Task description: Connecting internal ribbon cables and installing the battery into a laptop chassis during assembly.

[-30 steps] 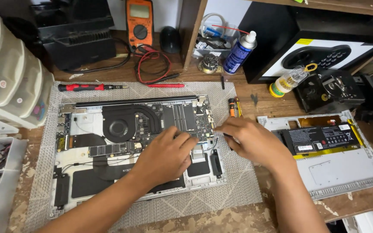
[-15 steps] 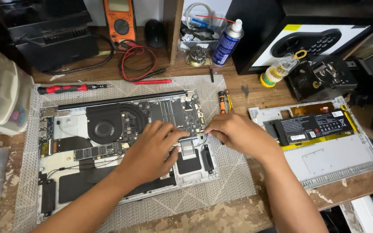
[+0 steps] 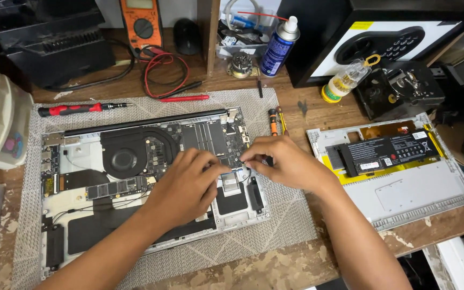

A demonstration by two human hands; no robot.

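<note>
At bench centre: your hands meet over the opened laptop [image 3: 135, 177].
Left hand [image 3: 186, 185]: fingertips pinched together on the board.
Right hand [image 3: 285, 161]: fingers pinched; what they hold cannot be told.
Battery panel [image 3: 404, 177]: at 3 o'clock.
Red screwdriver [image 3: 81, 109]: at 10 o'clock.

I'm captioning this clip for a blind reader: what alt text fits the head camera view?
Two bare hands, left hand and right hand, meet fingertips over the board of an opened laptop lying on a grey mesh mat. Its removed bottom cover with a black battery lies to the right; a red screwdriver lies behind.
</note>
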